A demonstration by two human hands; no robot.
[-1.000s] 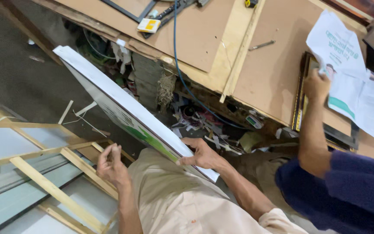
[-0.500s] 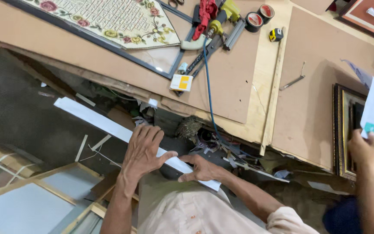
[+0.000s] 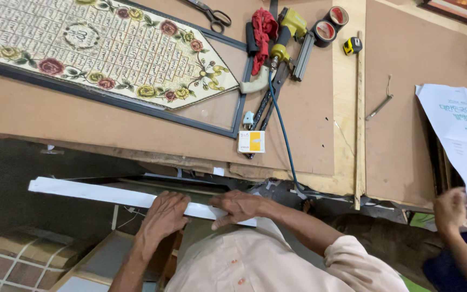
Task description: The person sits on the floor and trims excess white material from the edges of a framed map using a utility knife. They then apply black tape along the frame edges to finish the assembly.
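From the head camera, looking straight down: both of the person's hands are on a long white panel (image 3: 82, 191), seen edge-on, held level just below the near edge of the workbench (image 3: 136, 121). The left hand (image 3: 163, 212) lies over the panel's top edge, fingers curled down across it, gripping. The right hand (image 3: 237, 205) sits just beside it, touching the panel too, fingers stretched flat along the edge and pressing rather than wrapped. The panel runs off to the left, well past both hands, and ends just right of the right hand.

On the bench, far left, a floral patterned cloth (image 3: 98, 46) lies inside a dark frame (image 3: 212, 127). Near the frame's right corner sits a small yellow and white box (image 3: 251, 141). Further back there's a yellow nail gun (image 3: 287, 30) with a red rag (image 3: 264, 27) beside it, its blue hose (image 3: 282, 130) trailing toward the near edge. Scissors (image 3: 212, 15), two rolls of tape (image 3: 331, 24) and a small tape measure (image 3: 352, 45) lie along the far side.

At the right edge, another person's hand (image 3: 449, 211) is closed on the lower corner of a printed white sheet (image 3: 463, 130).
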